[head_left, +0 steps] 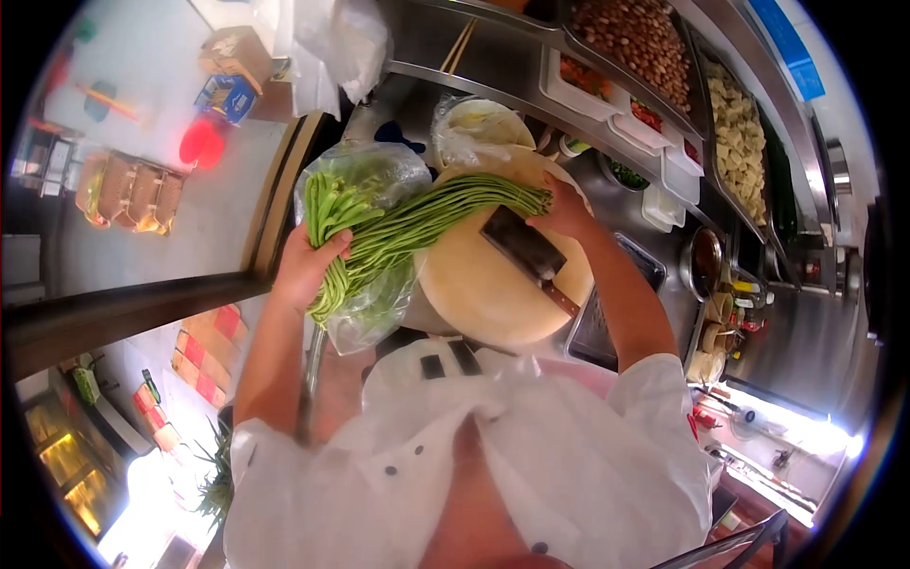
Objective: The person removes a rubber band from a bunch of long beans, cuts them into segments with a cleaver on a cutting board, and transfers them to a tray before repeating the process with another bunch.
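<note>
A long bunch of green yard-long beans [436,213] stretches across the round chopping block [474,280]. Its left end is folded over on itself above a clear plastic bag [365,318]. My left hand [315,261] is closed around that folded end. At the other end, my right hand [566,207] grips the bean tips near the block's right side. Just beside my right hand, a cleaver [524,245] lies flat on the block, its wooden handle towards me.
Behind the block stands a bowl [485,125] partly covered in plastic. Trays of peanuts [633,47] and pale cubes [735,142] line the shelf at the back right. A metal tray [599,327] and a pot of dark sauce [702,261] are to the right.
</note>
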Motion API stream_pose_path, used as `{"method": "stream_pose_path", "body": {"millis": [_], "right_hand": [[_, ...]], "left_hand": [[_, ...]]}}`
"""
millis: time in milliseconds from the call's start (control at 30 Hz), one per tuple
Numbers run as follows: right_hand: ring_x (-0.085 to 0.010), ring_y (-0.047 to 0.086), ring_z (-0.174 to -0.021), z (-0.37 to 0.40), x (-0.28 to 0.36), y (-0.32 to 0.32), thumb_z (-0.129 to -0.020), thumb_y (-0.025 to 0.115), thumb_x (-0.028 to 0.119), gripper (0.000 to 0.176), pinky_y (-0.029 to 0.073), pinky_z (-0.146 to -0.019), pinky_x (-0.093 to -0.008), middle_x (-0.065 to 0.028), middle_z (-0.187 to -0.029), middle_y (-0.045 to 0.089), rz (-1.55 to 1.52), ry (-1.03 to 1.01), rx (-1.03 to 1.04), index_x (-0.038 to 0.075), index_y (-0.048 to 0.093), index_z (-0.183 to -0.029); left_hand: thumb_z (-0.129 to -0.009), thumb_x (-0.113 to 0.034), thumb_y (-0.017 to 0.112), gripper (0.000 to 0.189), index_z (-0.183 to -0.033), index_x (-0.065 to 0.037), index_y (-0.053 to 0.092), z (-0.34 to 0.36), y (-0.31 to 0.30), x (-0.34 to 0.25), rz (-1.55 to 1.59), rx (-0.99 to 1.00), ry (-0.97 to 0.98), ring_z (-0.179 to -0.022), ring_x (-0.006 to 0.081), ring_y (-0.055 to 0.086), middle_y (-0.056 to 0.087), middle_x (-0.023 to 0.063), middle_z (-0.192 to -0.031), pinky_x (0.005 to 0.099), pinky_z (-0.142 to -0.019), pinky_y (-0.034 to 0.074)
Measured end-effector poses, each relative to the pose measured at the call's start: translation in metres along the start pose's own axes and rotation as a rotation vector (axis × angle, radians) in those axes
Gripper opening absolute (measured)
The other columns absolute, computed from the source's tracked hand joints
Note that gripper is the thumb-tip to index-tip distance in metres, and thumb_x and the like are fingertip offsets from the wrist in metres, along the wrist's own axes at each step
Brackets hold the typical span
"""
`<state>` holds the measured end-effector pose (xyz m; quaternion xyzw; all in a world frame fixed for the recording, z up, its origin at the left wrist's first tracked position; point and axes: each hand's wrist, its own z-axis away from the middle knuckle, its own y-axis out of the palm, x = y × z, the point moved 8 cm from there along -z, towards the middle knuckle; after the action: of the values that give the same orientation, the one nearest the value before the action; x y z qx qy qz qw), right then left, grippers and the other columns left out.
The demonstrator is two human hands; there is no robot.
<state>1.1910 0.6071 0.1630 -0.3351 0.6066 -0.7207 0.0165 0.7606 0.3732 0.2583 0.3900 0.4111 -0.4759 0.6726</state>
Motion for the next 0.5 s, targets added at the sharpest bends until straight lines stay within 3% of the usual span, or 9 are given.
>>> {"method": "stream_pose_path", "body": {"millis": [67, 100, 167, 300, 367, 433, 467, 500], "right_hand": [[-0.0370, 0.064, -0.116, -0.001, 0.017, 0.003, -0.068, 0.093, 0.030, 0.085, 0.050, -0.099, -0.0462, -0.0155, -0.114, 0.070, 0.205, -0.192, -0.100, 0.007, 0.057, -0.141], [-0.0370, 0.064, -0.116, -0.004, 0.027, 0.001, -0.068, 0.093, 0.030, 0.085, 0.050, -0.099, -0.0462, -0.0155, -0.114, 0.070, 0.192, -0.189, -0.099, 0.007, 0.057, -0.141], [-0.0374, 0.065, -0.110, -0.014, 0.045, 0.011, -0.068, 0.091, 0.036, 0.074, 0.052, -0.096, -0.0467, -0.0160, -0.113, 0.070, 0.260, -0.181, 0.126, 0.009, 0.063, -0.131], [-0.0357, 0.067, -0.106, -0.029, 0.054, 0.009, -0.073, 0.087, 0.042, 0.059, 0.052, -0.092, -0.0469, -0.0154, -0.112, 0.070, 0.288, -0.076, 0.199, 0.009, 0.068, -0.118], [-0.0353, 0.068, -0.104, -0.028, 0.067, -0.007, -0.076, 0.082, 0.044, 0.049, 0.053, -0.092, -0.0464, -0.0152, -0.113, 0.070, 0.155, -0.050, 0.211, 0.010, 0.069, -0.109], [-0.0357, 0.068, -0.104, -0.026, 0.081, -0.024, -0.077, 0.082, 0.044, 0.049, 0.053, -0.092, -0.0464, -0.0153, -0.113, 0.069, 0.154, -0.083, 0.202, 0.010, 0.069, -0.111], [-0.0361, 0.067, -0.105, -0.026, 0.090, -0.035, -0.077, 0.082, 0.043, 0.049, 0.053, -0.093, -0.0464, -0.0153, -0.113, 0.069, 0.156, -0.106, 0.189, 0.011, 0.069, -0.112], [-0.0361, 0.067, -0.105, -0.028, 0.101, -0.048, -0.077, 0.082, 0.043, 0.049, 0.053, -0.093, -0.0464, -0.0153, -0.113, 0.069, 0.157, -0.111, 0.185, 0.011, 0.069, -0.112]], "left_hand": [[-0.095, -0.014, 0.076, 0.024, -0.112, -0.001, 0.066, -0.002, 0.012, -0.006, -0.006, 0.030, 0.003, -0.080, 0.0118, 0.062, 0.067, 0.0026, -0.088, 0.0275, -0.074, 0.050], [-0.094, -0.013, 0.077, 0.025, -0.114, 0.000, 0.066, -0.001, 0.017, -0.009, -0.004, 0.049, 0.006, -0.081, 0.0119, 0.063, 0.068, 0.0028, -0.091, 0.0279, -0.075, 0.051], [-0.093, -0.011, 0.077, 0.027, -0.115, 0.000, 0.066, -0.001, 0.022, -0.013, -0.050, 0.051, -0.017, -0.082, 0.0121, 0.063, 0.069, 0.0030, -0.093, 0.0282, -0.075, 0.051], [-0.090, -0.006, 0.079, 0.027, -0.114, 0.000, 0.067, -0.001, 0.014, -0.020, -0.156, 0.009, -0.017, -0.083, 0.0125, 0.064, 0.069, 0.0029, -0.094, 0.0284, -0.076, 0.051], [-0.091, -0.005, 0.076, 0.023, -0.112, 0.000, 0.067, 0.006, 0.002, -0.025, -0.185, -0.032, -0.011, -0.085, 0.0129, 0.065, 0.070, 0.0035, -0.094, 0.0286, -0.078, 0.051], [-0.091, -0.004, 0.071, 0.023, -0.114, -0.001, 0.068, 0.020, -0.020, -0.043, -0.482, -0.080, 0.127, -0.088, 0.0138, 0.067, 0.073, 0.0058, -0.098, 0.0294, -0.082, 0.052], [-0.090, -0.003, 0.068, 0.028, -0.119, -0.002, 0.070, 0.032, -0.023, -0.060, -0.600, -0.089, 0.218, -0.093, 0.0139, 0.068, 0.076, 0.0093, -0.107, 0.0303, -0.085, 0.053], [-0.090, -0.003, 0.068, 0.028, -0.119, -0.002, 0.070, 0.042, -0.034, -0.068, -0.601, -0.093, 0.223, -0.093, 0.0139, 0.068, 0.076, 0.0093, -0.107, 0.0303, -0.085, 0.053]]}}
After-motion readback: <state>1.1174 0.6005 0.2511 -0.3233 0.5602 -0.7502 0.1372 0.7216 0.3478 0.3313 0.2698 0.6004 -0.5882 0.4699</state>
